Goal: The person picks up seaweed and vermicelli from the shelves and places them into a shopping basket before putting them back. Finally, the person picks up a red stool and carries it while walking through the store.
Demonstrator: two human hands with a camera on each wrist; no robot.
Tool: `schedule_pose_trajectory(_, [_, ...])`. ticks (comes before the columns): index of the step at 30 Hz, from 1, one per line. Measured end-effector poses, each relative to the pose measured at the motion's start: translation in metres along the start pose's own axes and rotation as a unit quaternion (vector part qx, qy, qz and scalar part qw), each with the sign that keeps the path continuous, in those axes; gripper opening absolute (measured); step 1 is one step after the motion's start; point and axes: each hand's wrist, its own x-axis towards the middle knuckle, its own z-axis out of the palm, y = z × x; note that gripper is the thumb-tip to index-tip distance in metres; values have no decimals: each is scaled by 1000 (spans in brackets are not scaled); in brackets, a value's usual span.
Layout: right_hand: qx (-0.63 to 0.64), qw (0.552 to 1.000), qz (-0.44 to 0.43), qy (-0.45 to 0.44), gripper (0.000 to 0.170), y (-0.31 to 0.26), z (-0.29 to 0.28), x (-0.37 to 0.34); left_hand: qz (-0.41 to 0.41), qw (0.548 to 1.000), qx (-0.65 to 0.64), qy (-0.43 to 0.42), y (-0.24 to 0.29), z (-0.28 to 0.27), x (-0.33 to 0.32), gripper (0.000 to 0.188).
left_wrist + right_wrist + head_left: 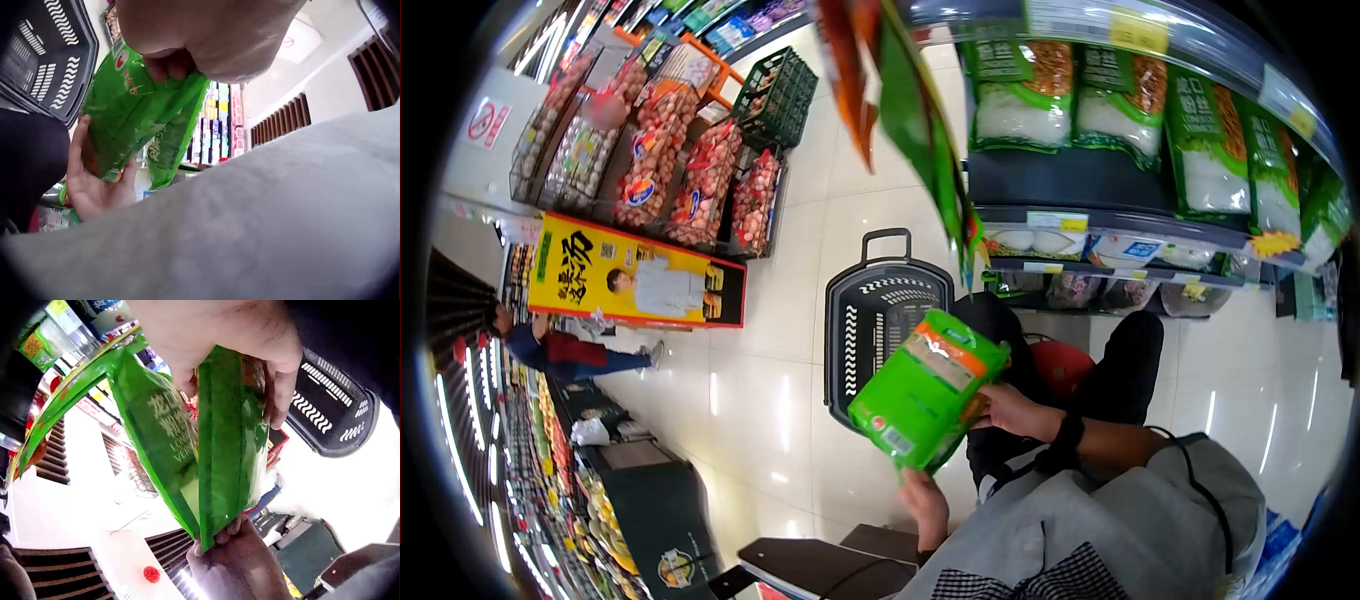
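Note:
A green bag of vermicelli (920,390) is held up in front of the body, tilted, its printed back with a barcode toward the head camera. My right hand (1012,412) grips it by one side, thumb and fingers spread across its thickness in the right wrist view. At the lower end my left hand (925,505) pinches a corner of the bag; in the left wrist view its curled fingers (169,65) are on the green film. Beneath and beyond the bag, a dark plastic shopping basket (833,350) sits on the floor, partly covered by it.
Shelves at the right carry similar green vermicelli bags (1022,100). Hanging green and orange packaging (920,130) dangles close overhead. At the left stand netted bulbs (700,180) above a yellow sign (600,270), a green crate (775,100) and a distant person (560,345).

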Motion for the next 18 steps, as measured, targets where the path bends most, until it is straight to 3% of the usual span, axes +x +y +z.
schedule_pose_trajectory(1, [36, 999, 8, -9, 44, 2, -7, 2, 11, 988, 145, -58, -17, -9, -1, 29])
schedule_pose_trajectory(2, [83, 996, 8, -28, 45, 3, -18, 4, 140, 924, 346, -84, -35, -14, -6, 30])
schedule_pose_trajectory(3, [130, 990, -1, -49, 45, 3, -27, 7, 47, 984, 105, -135, -32, -2, -4, 33])
schedule_pose_trajectory(6, [250, 962, -52, -96, 47, -4, -67, 6, 49, 969, 66, -232, -2, 12, -8, 33])
schedule_pose_trajectory(8, [306, 940, -95, -116, 48, -10, -95, -1, -66, 965, -100, -233, -2, 1, -1, 31])
schedule_pose_trajectory(10, [312, 934, -128, -116, 49, -27, -102, -33, -104, 955, -148, -235, 11, -1, 15, 30])
schedule_pose_trajectory(11, [55, 957, -282, 41, 53, -44, -89, -70, -143, 944, -196, -222, 18, -2, 21, 30])
schedule_pose_trajectory(12, [-211, 869, -401, 197, 59, -62, -85, -99, -152, 936, -232, -216, 24, 2, 27, 31])
schedule_pose_trajectory(14, [-232, 842, -444, 198, 65, -96, -86, -137, -177, 918, -295, -198, 29, 9, 43, 33])
schedule_pose_trajectory(18, [-240, 779, -520, 254, 62, -156, -57, -202, -137, 921, -307, -198, 28, 22, 64, 31])
